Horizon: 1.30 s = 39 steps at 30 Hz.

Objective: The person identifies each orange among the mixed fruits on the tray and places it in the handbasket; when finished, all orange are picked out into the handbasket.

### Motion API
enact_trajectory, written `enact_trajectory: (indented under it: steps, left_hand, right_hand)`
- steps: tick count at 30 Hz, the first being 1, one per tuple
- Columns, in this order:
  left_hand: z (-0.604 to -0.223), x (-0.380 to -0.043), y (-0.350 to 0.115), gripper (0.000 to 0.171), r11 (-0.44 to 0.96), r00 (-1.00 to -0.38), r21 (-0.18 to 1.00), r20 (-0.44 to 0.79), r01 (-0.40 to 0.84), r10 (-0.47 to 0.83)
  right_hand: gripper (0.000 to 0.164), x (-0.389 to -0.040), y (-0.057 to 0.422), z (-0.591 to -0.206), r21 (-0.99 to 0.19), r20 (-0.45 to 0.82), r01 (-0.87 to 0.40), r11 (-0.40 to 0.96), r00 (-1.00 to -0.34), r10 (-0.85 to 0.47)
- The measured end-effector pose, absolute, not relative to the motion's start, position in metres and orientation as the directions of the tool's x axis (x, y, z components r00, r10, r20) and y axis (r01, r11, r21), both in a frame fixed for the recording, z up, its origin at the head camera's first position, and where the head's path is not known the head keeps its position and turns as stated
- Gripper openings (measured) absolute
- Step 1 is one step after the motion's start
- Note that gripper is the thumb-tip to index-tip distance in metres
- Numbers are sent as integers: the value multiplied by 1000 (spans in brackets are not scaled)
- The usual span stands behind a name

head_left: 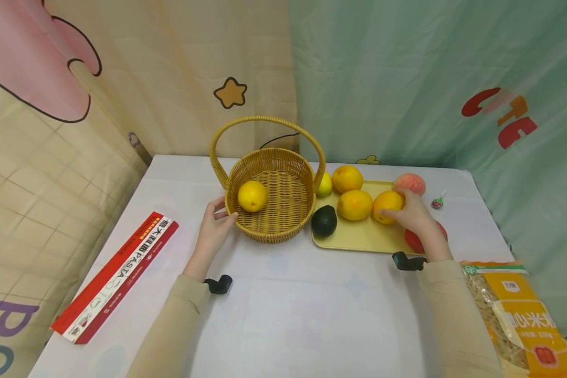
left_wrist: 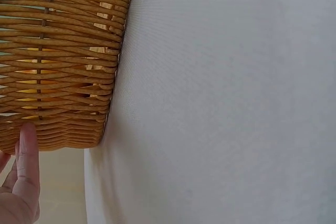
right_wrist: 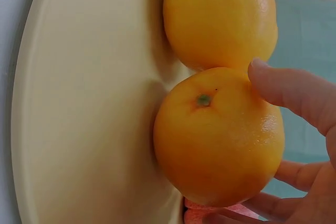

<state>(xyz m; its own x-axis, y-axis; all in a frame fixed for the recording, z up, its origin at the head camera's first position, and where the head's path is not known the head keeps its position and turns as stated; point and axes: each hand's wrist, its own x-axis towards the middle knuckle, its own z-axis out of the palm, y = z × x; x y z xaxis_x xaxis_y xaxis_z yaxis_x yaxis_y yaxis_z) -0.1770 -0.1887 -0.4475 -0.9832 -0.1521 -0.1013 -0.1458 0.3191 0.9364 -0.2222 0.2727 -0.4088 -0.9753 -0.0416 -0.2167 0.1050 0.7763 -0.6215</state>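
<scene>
A woven basket (head_left: 274,236) with a tall arched handle stands at the back of the table, with one orange (head_left: 252,196) inside it. My left hand (head_left: 216,226) touches the basket's outer left side; in the left wrist view its thumb lies straight against the weave. On the yellow tray (head_left: 364,242), my right hand (head_left: 413,212) grips an orange (right_wrist: 218,137) between thumb and fingers. That orange sits right beside another orange (right_wrist: 220,19). A further orange (head_left: 347,179), a yellow-green fruit (head_left: 324,185) and an avocado (head_left: 324,221) are at the tray's left side.
A peach (head_left: 409,183) lies at the tray's back right, and a red fruit (head_left: 415,241) is partly hidden under my right wrist. Farther right is a lollipop (head_left: 438,202). A pasta box (head_left: 115,278) lies at left; an orange food packet (head_left: 524,320) lies at front right.
</scene>
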Motion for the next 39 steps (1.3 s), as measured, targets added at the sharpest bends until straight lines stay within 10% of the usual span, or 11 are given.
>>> enact_trajectory:
  steps: [39]
  left_hand:
    - [-452, -179, -188, 63, 308, -983, 942, -82, -130, -164]
  right_hand:
    - [102, -178, 223, -368, -731, -27, 24, 682, -1000, 6]
